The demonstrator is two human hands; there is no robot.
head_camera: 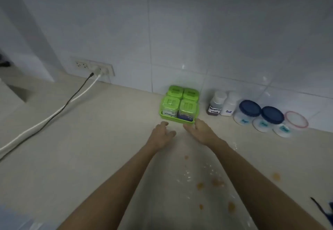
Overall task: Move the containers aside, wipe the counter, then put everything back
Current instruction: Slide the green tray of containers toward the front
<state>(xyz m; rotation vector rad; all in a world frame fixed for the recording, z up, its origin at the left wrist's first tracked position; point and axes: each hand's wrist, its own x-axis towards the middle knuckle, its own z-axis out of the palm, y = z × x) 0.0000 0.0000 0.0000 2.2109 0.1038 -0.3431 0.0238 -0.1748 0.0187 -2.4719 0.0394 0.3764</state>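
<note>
A green tray (177,119) with several green-lidded jars (180,100) stands against the tiled wall. My left hand (162,136) hovers just in front of the tray's near left corner, fingers apart, holding nothing. My right hand (200,130) reaches the tray's near right corner, and its fingertips touch or nearly touch the rim. To the right stand a dark seasoning sauce bottle (215,105), a white salt bottle (229,104), two blue-lidded tubs (249,111) (270,120) and a red-rimmed tub (293,121). Orange spots and droplets (216,182) stain the beige counter (90,148) between my forearms.
A wall socket (100,68) at the back left feeds a black and a white cable (54,114) that run across the counter toward the left edge. A dark blue item (326,211) shows at the bottom right edge. A recess lies at far left.
</note>
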